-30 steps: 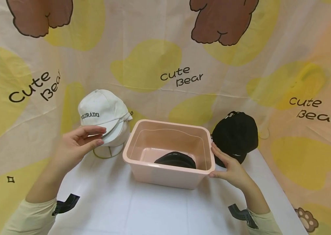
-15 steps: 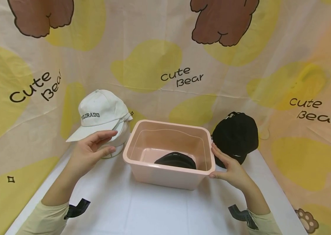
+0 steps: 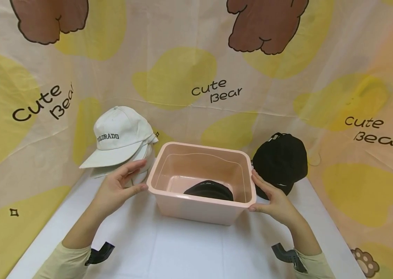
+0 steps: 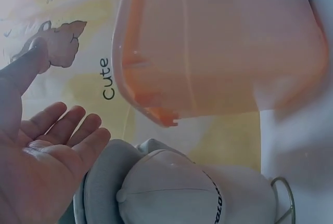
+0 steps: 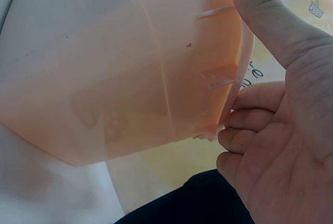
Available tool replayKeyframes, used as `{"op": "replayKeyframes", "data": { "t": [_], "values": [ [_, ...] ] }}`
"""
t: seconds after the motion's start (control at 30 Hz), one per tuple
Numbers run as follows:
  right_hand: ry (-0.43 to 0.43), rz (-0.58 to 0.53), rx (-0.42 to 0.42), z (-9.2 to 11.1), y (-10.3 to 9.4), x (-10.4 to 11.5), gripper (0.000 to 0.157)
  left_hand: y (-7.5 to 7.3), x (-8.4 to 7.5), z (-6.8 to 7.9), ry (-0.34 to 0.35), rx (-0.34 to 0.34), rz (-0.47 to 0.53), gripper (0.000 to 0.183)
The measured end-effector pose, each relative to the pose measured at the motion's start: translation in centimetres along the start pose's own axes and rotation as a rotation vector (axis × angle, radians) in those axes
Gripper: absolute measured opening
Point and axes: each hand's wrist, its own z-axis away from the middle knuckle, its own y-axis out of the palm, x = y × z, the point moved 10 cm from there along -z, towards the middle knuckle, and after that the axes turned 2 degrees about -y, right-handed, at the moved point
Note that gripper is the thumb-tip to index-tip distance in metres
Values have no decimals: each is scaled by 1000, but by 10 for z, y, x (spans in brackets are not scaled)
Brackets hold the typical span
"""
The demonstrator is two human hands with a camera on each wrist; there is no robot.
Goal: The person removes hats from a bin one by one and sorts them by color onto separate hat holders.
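A pink plastic bin (image 3: 196, 211) stands on the white table. Inside it lies a black rounded item (image 3: 210, 189), partly hidden by the front wall, its kind unclear. My right hand (image 3: 276, 203) touches the bin's right end, its fingers along the side and its thumb at the front corner. Beside the left rim, my left hand (image 3: 118, 190) is held with fingers extended; the left wrist view shows it apart from the bin. Behind that hand, a white cap (image 3: 121, 130) lettered "COLORADO" sits over other pale headwear on a stand.
A black cap (image 3: 280, 164) is just beyond the bin's right end, behind my right hand. The white tabletop (image 3: 186, 252) extends in front of the bin. A printed cloth (image 3: 168, 77) hangs behind everything.
My left hand has come away from the white cap's brim and moved right and down to the bin's left rim. The right hand and bin have stayed put.
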Motion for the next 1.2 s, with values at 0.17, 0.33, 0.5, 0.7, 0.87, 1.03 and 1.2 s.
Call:
{"op": "replayKeyframes", "data": {
  "t": [0.17,0.33,0.5,0.7,0.87,1.03,1.2],
  "values": [
    [-2,-1,4,0,0,0,106,6,3,3,11,3,-23,70],
    [2,-11,5,0,1,-1,106,15,8,4,7,30,4,73],
    [6,-8,-1,0,0,-1,106,20,16,4,-18,30,2,77],
    [4,-6,-2,0,0,-1,106,24,25,7,-67,31,-25,80],
    [5,0,-3,0,0,-1,105,25,29,8,-64,19,-39,80],
    [6,-4,-2,0,0,0,105,25,37,9,-82,-1,-38,78],
    [9,-6,-2,1,0,-1,105,25,42,9,-97,-9,-24,77]
  ]
}}
